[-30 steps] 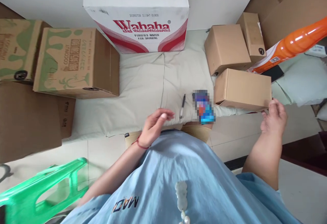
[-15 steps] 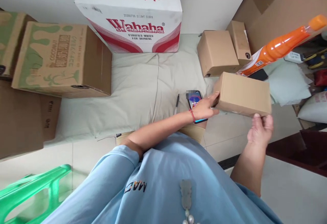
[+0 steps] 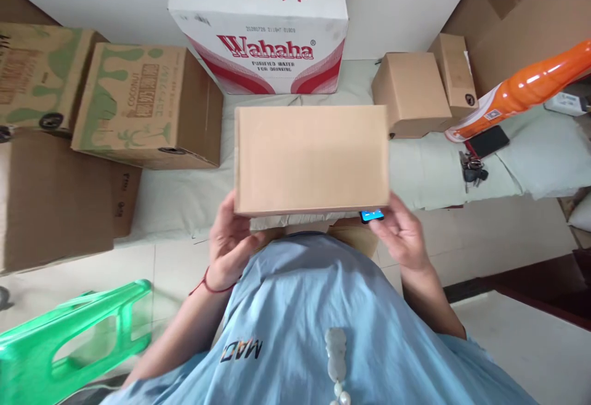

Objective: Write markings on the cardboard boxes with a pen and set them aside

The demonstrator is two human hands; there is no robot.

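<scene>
A plain brown cardboard box [image 3: 311, 159] is held up in front of my body, over the cloth-covered surface [image 3: 184, 202]. My left hand [image 3: 231, 242] grips its lower left corner, with the thumb apart and some fingers hidden behind the box. At the lower right corner, my right hand [image 3: 401, 232] grips the other end, its fingers partly out of sight. A phone [image 3: 372, 215] shows only its lit lower edge below the box, near my right fingers; the rest is covered.
A white Wahaha carton [image 3: 272, 42] stands at the back. Coconut cartons [image 3: 133, 103] are on the left, above a green plastic stool [image 3: 106, 325]. To the right are a small brown box [image 3: 410, 94], an orange bottle [image 3: 521, 97], keys [image 3: 473, 168] and a dark flat object [image 3: 492, 141].
The box has moved from the right to the middle in front of me, carried by both hands. It now covers the pen and most of the phone. My view has shifted slightly.
</scene>
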